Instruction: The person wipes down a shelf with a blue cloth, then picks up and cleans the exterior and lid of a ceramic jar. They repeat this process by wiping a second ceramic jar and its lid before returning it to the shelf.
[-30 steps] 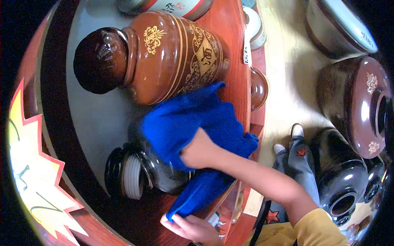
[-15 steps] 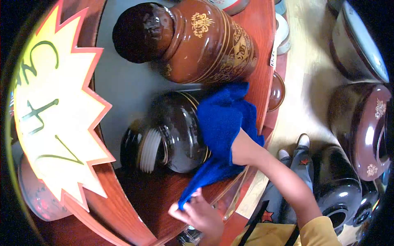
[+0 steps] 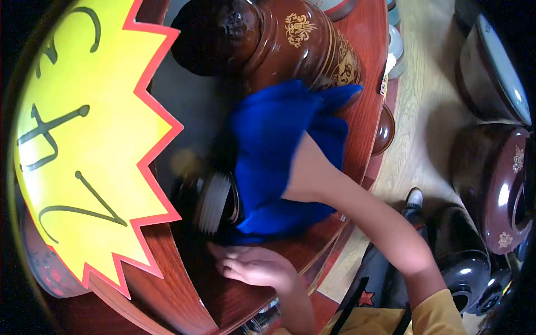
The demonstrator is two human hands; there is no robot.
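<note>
A blue cloth (image 3: pixel 268 162) drapes over the dark, glossy jar (image 3: pixel 192 195) with a pale ribbed neck, hiding most of its body. My right hand (image 3: pixel 304 173) reaches in from the right and holds the cloth against the jar; its fingers are hidden in the folds. Below the jar's neck, my left hand (image 3: pixel 251 265) is loosely open beside the cloth's lower edge, slightly blurred, with nothing visible in it. Above the cloth, a large brown jar (image 3: pixel 285 42) with gold decoration and a dark round lid stands on the red-brown shelf (image 3: pixel 365 42).
A yellow sign (image 3: pixel 106 145) with a red zigzag edge covers the left side. On the wooden floor (image 3: pixel 416 106) at the right stand a pale-rimmed pot (image 3: pixel 474 72), a maroon pot (image 3: pixel 486 178) and black jars (image 3: pixel 460 262). A brown lid (image 3: pixel 385 128) shows past the shelf edge.
The cloth has moved left and up with my right hand, covering more of the dark jar. My left hand has let go of the cloth's corner and opened. The sign appears larger.
</note>
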